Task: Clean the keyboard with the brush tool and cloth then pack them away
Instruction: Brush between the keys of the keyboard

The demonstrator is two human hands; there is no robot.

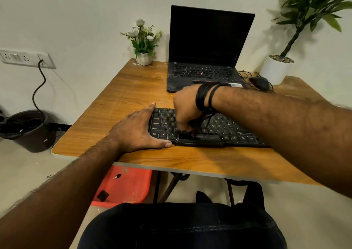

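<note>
Nearest, a lap in dark jeans (182, 227), below both forearms. Down and left of the left hand, under the table edge, an orange-red plastic stool (123, 186) with a small black piece and a pointed bit lying on it. On the wooden table (122, 88), left hand (142, 129) flat, fingers straight and together, palm against the left end of the black keyboard (209, 128), thumb stretched along its near edge by the Ctrl key. Just right of that hand, right hand (185, 108) over the keyboard's left-middle keys, fingers curled downward and bunched at the lower rows; something dark and blurred at the fingertips, just above the space bar, possibly the brush tool, cannot tell for certain. Black cords wound round the right wrist, loose ends trailing onto the keys. Keyboard directly beneath the right-hand grip, running out right under the forearm. No cloth identifiable. Beyond the right hand, an open black laptop (207, 48), screen dark, front edge just behind the knuckles. Right of the wrist, a black mouse (260, 82) with tangled cable. Farther, a small white pot of white flowers (143, 39) left of the laptop, a tall green plant in a white pot (278, 67) at the far right. Far left of the left hand, a wall socket panel (24, 57) with a black cable dropping to a dark bin (28, 128) on the floor.
</note>
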